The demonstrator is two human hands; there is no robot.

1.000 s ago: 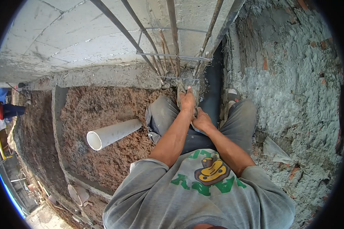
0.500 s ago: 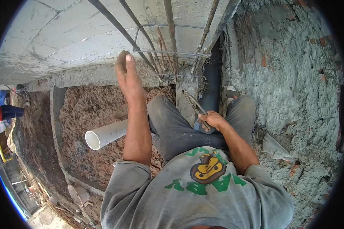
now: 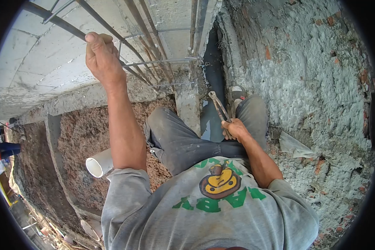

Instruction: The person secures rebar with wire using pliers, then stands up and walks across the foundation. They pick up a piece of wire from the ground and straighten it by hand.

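Note:
My left hand (image 3: 106, 62) is raised at the upper left, its fingers wrapped round a thick steel rebar (image 3: 64, 24). That bar belongs to a rebar cage whose thinner stirrup (image 3: 162, 61) crosses several long bars just right of the hand. In front of my lap, my right hand (image 3: 236, 129) grips the handles of a pair of long metal pincers (image 3: 219, 106). The jaws point up and away from me, above the dark channel; part of the handles is hidden in the palm.
A pale block wall (image 3: 71, 58) rises behind the cage. To the right stands a rough mortared wall (image 3: 304, 96). A white plastic pipe (image 3: 99, 163) pokes out by my left arm, over reddish soil (image 3: 87, 137). A dark wet channel (image 3: 213, 75) runs between my legs. Another person's legs (image 3: 6, 149) show far left.
My left hand has moved up and left and closed round a bar; before, it was raised beside the cage. My right hand still holds the pincers, and the view has shifted.

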